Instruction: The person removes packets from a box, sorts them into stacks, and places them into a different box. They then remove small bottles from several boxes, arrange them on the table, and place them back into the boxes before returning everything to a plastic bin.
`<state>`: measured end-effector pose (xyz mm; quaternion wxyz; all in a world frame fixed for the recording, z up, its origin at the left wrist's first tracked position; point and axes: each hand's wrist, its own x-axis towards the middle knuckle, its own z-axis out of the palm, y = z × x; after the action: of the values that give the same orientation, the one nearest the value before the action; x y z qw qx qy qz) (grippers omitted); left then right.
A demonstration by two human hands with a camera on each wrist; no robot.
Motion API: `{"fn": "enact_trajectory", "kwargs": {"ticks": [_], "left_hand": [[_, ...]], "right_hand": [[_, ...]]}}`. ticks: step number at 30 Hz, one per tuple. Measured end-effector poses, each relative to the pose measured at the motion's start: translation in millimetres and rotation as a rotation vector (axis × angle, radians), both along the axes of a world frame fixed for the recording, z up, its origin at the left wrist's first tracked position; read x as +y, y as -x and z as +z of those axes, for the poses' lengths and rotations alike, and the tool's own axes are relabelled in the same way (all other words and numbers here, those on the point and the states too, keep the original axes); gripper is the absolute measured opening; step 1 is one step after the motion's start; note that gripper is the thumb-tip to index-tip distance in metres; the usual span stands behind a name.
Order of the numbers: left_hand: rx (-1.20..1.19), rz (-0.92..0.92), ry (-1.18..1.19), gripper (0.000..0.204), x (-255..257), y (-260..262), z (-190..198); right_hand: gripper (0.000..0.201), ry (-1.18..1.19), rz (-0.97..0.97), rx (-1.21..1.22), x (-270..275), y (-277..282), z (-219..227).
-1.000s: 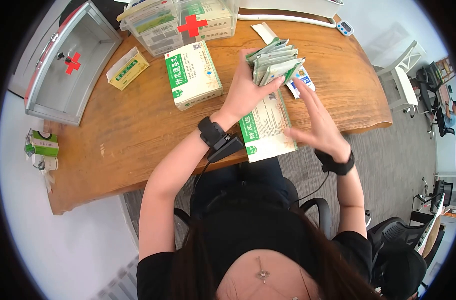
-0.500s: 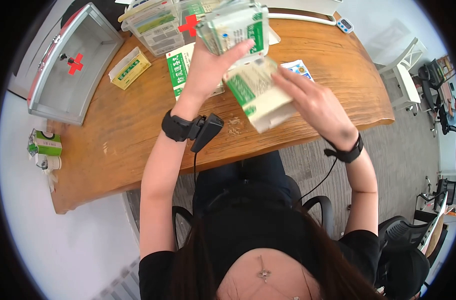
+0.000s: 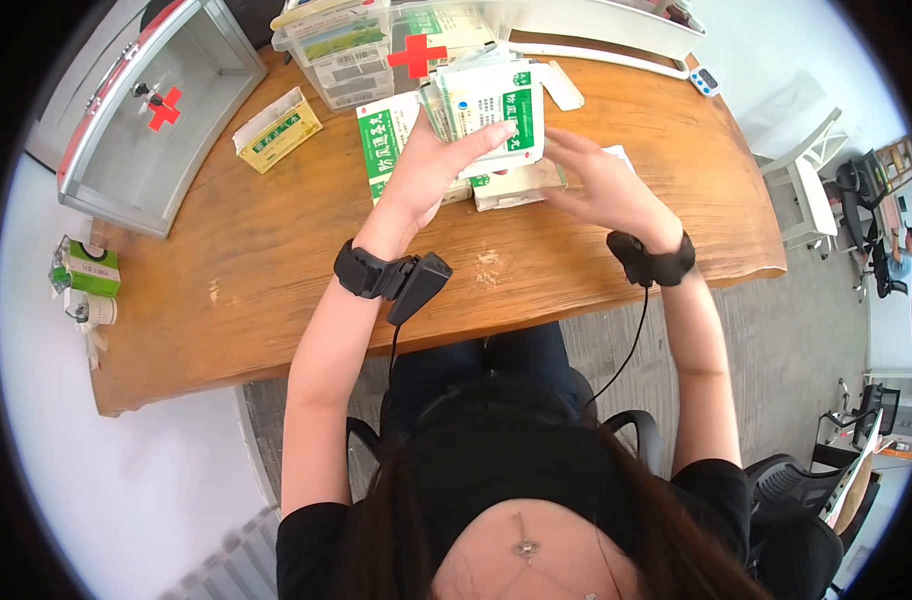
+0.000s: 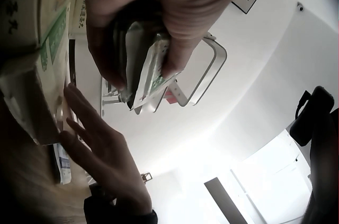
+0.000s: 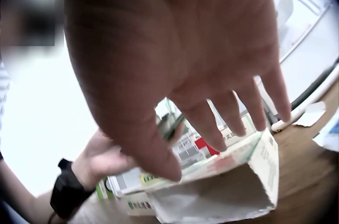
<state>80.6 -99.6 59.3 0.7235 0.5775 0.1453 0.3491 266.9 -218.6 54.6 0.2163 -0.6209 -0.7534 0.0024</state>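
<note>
My left hand (image 3: 416,180) grips a thick stack of green-and-white sachets (image 3: 494,112), thumb across the printed front. Seen from the left wrist, the sachets (image 4: 148,70) sit edge-on between thumb and fingers. Below them on the table is a green-and-white medicine box (image 3: 521,188), partly hidden by the stack. Its near end gapes in the right wrist view, where the hollow carton (image 5: 212,195) shows. My right hand (image 3: 616,195) is spread at the box's right side, fingers extended. A second, similar box (image 3: 384,140) stands just left, behind my left hand.
A small yellow box (image 3: 278,135) with its top open sits to the left, near an open metal-framed case (image 3: 111,190) with a red cross. Behind the sachets is a clear bin (image 3: 341,60) of boxes. A white strip (image 3: 564,85) and a timer (image 3: 706,80) lie toward the right.
The box has gone from the table's front edge, tilted up by my right hand midway, to farther back beside the second box. My left hand has shifted left with the sachets.
</note>
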Motion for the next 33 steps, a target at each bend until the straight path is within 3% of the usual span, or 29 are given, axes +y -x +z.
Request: {"fn": "enact_trajectory", "kwargs": {"ticks": [2,4,7,13,19,21,23,25,28,33], "left_hand": [[0.003,0.021,-0.005,0.066,-0.9,-2.8,-0.5],[-0.002,0.057,-0.054,0.067,-2.3,-9.9,-2.0],[0.035,0.112,-0.165,0.07,-8.3,-20.6,2.3],[0.249,0.245,-0.334,0.08,-10.1,-34.3,-10.7],[0.134,-0.091,-0.121,0.081,-13.6,-22.6,7.4],[0.019,-0.238,0.212,0.077,-5.2,-17.6,7.0],[0.028,-0.203,0.18,0.069,-4.3,-18.4,0.4],[0.003,-0.09,0.307,0.047,-7.3,-18.3,0.6],[0.087,-0.096,0.171,0.041,-6.9,-17.1,0.9],[0.099,-0.021,0.167,0.039,-10.6,-19.4,-0.5]], "right_hand": [[0.038,-0.091,0.032,0.095,2.9,-2.5,7.4],[0.034,-0.105,-0.116,0.888,5.0,4.7,11.3],[0.038,-0.156,-0.063,0.93,18.0,8.7,8.4],[0.047,-0.006,-0.084,1.029,31.9,4.4,-1.5],[0.051,0.098,-0.057,1.32,35.0,-10.1,-10.0],[0.05,0.112,-0.011,1.415,35.3,-13.7,-12.4],[0.049,0.118,0.007,1.506,34.2,-13.6,-12.4],[0.048,0.125,0.025,1.598,33.2,-12.6,-11.4],[0.044,0.108,0.014,1.702,28.0,-11.6,-6.7],[0.045,0.084,-0.001,1.716,24.3,-8.9,-4.3]]}}
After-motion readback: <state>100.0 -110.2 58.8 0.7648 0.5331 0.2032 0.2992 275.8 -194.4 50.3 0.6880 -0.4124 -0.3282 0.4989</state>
